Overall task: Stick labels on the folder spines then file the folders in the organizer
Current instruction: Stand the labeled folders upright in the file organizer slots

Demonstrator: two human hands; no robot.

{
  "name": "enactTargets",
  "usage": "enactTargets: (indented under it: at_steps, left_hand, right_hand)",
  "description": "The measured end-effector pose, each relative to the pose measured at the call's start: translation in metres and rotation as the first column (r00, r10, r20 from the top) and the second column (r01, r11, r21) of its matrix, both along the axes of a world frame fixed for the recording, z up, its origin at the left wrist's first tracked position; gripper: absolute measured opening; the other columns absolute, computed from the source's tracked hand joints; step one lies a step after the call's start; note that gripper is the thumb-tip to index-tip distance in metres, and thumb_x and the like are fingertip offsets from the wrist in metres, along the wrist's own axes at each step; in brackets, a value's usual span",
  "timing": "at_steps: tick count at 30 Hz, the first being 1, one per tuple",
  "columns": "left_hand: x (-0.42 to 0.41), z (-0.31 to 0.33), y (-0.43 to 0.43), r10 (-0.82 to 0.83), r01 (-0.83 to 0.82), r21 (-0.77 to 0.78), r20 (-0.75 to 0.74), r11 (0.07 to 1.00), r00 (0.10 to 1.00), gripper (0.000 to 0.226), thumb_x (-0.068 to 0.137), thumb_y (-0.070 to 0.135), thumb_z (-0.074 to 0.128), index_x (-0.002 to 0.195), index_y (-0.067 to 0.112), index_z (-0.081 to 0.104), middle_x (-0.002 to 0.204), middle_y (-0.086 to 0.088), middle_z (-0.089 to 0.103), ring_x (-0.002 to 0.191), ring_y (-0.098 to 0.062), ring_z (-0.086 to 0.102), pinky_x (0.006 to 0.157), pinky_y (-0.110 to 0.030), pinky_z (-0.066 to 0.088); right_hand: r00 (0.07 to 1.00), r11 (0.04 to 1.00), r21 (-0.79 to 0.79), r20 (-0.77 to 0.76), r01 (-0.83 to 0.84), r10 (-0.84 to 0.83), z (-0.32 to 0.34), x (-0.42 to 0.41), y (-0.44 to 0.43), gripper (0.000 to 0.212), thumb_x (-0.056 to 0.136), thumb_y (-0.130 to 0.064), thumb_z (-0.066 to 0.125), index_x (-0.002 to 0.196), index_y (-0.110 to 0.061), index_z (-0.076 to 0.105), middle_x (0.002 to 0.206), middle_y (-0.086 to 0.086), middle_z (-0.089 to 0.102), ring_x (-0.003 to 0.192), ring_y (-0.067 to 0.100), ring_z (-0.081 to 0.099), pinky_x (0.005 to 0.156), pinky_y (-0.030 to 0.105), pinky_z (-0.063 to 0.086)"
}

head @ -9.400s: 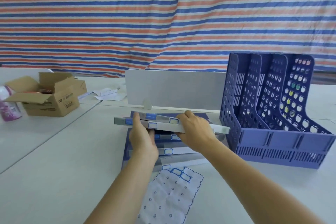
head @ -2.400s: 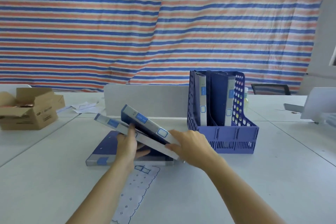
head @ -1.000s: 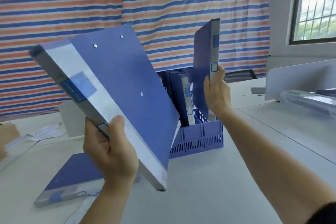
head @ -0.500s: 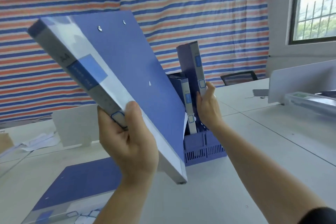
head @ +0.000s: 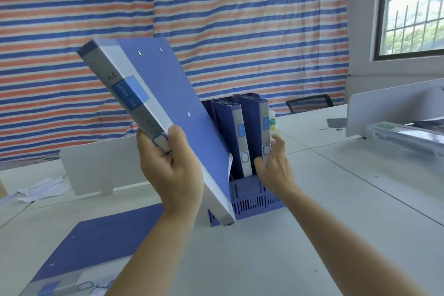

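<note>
The left hand (head: 171, 170) grips a blue folder (head: 165, 113) by its spine, held up and tilted. The right hand (head: 275, 163) is open, fingers touching a folder standing (head: 263, 127) in the blue organizer (head: 249, 197) on the worktop (head: 336, 211). Another folder (head: 96, 243) lies flat near the person. The tilted folder could bump the standing ones and knock them crooked, or slip, because only one hand holds it. Its spine reads "A4" and, in blurry letters, maybe "LEVER FILE".

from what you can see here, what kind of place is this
Probably an office or makeshift workroom: white desks with divider panels, lever-arch folders in a blue file organizer, an office chair, and a striped tarp as backdrop.
</note>
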State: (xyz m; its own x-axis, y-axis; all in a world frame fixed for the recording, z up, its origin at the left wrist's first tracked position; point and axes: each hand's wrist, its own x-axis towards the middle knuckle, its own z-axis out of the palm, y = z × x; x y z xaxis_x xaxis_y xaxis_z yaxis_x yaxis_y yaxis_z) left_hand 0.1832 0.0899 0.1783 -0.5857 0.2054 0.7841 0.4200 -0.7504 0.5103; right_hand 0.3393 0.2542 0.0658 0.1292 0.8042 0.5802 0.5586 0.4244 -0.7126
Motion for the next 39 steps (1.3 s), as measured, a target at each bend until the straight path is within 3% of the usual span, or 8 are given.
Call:
enactTargets:
  at_steps: [3, 7, 12, 16, 24, 29, 33, 39]
  left_hand:
    - [-0.002, 0.009, 0.012, -0.002, 0.002, -0.006, 0.004, 1.0, 1.0, 0.03, 0.094, 0.004, 0.05, 0.086, 0.033, 0.046, 0.066, 0.014, 0.047, 0.06, -0.022, 0.043, 0.055, -0.032, 0.04]
    - [-0.005, 0.016, 0.031, 0.012, -0.012, 0.02, -0.008, 1.0, 1.0, 0.011, 0.095, 0.007, 0.05, 0.101, 0.015, 0.054, 0.073, 0.014, 0.054, 0.063, -0.016, 0.048, 0.058, -0.038, 0.046]
    - [-0.004, 0.02, 0.053, 0.027, -0.027, -0.01, -0.041, 1.0, 0.999, 0.026, 0.098, 0.009, 0.048, 0.121, -0.002, 0.052, 0.073, 0.033, 0.057, 0.061, 0.002, 0.05, 0.056, -0.02, 0.041]
    - [-0.003, 0.021, 0.074, -0.027, 0.028, -0.04, 0.025, 0.999, 0.999, 0.024, 0.097, 0.015, 0.048, 0.114, 0.0, 0.053, 0.071, 0.017, 0.055, 0.059, -0.002, 0.048, 0.058, -0.022, 0.043]
    - [0.012, 0.023, 0.118, -0.08, 0.081, -0.067, 0.025, 0.994, 0.996, 0.04, 0.094, 0.015, 0.046, 0.124, -0.012, 0.047, 0.093, -0.027, 0.063, 0.062, -0.002, 0.051, 0.059, -0.01, 0.038]
    - [0.025, 0.02, 0.15, -0.059, 0.057, -0.027, -0.094, 0.998, 0.994, 0.048, 0.096, 0.026, 0.042, 0.139, 0.004, 0.041, 0.109, -0.026, 0.065, 0.084, -0.033, 0.064, 0.065, -0.016, 0.049]
    - [0.036, 0.002, 0.164, -0.058, 0.052, -0.034, -0.215, 0.998, 0.975, 0.049, 0.102, 0.032, 0.039, 0.144, 0.008, 0.033, 0.116, -0.024, 0.062, 0.096, -0.037, 0.064, 0.078, -0.042, 0.056]
    - [0.041, -0.006, 0.16, -0.022, 0.022, -0.002, -0.257, 1.0, 0.966, 0.059, 0.102, 0.036, 0.037, 0.145, -0.004, 0.029, 0.14, -0.02, 0.049, 0.119, -0.024, 0.058, 0.091, -0.027, 0.054]
  right_hand:
    - [0.98, 0.942, 0.325, 0.14, 0.088, -0.14, 0.006, 0.001, -0.007, 0.059, 0.089, -0.041, 0.056, 0.139, -0.017, 0.037, 0.142, 0.009, 0.038, 0.123, 0.028, 0.048, 0.097, 0.046, 0.048]
    - [0.902, 0.935, 0.314, 0.334, 0.167, -0.273, 0.025, -0.004, -0.013, 0.069, 0.079, -0.073, 0.053, 0.131, -0.029, 0.055, 0.137, 0.005, 0.04, 0.121, 0.025, 0.048, 0.099, 0.044, 0.046]
    - [0.93, 0.98, 0.097, 0.308, 0.176, -0.198, 0.033, 0.003, -0.011, 0.048, 0.09, -0.055, 0.055, 0.13, -0.028, 0.059, 0.114, 0.001, 0.055, 0.096, 0.022, 0.058, 0.074, 0.031, 0.045]
    - [0.986, 0.996, 0.027, 0.147, 0.081, -0.084, 0.032, 0.004, -0.013, 0.039, 0.089, -0.047, 0.061, 0.119, -0.022, 0.062, 0.105, -0.006, 0.057, 0.08, 0.014, 0.056, 0.064, 0.026, 0.043]
    - [0.995, 1.0, -0.019, 0.096, -0.011, 0.012, 0.032, 0.01, -0.007, 0.03, 0.09, -0.043, 0.065, 0.112, -0.023, 0.061, 0.104, -0.012, 0.071, 0.075, 0.009, 0.066, 0.075, 0.033, 0.057]
    - [0.989, 0.987, -0.087, 0.044, -0.137, 0.141, 0.029, 0.02, 0.0, 0.031, 0.094, -0.037, 0.064, 0.12, -0.021, 0.058, 0.11, -0.006, 0.074, 0.086, 0.009, 0.068, 0.079, 0.024, 0.055]
    - [0.988, 0.987, -0.073, 0.043, -0.146, 0.149, 0.021, 0.022, 0.004, 0.031, 0.094, -0.038, 0.064, 0.121, -0.024, 0.063, 0.108, -0.009, 0.075, 0.091, 0.008, 0.07, 0.085, 0.031, 0.058]
    - [0.987, 0.988, -0.03, 0.038, -0.154, 0.155, 0.015, 0.02, 0.002, 0.037, 0.097, -0.036, 0.061, 0.13, -0.021, 0.064, 0.114, -0.005, 0.075, 0.094, 0.005, 0.067, 0.088, 0.024, 0.054]
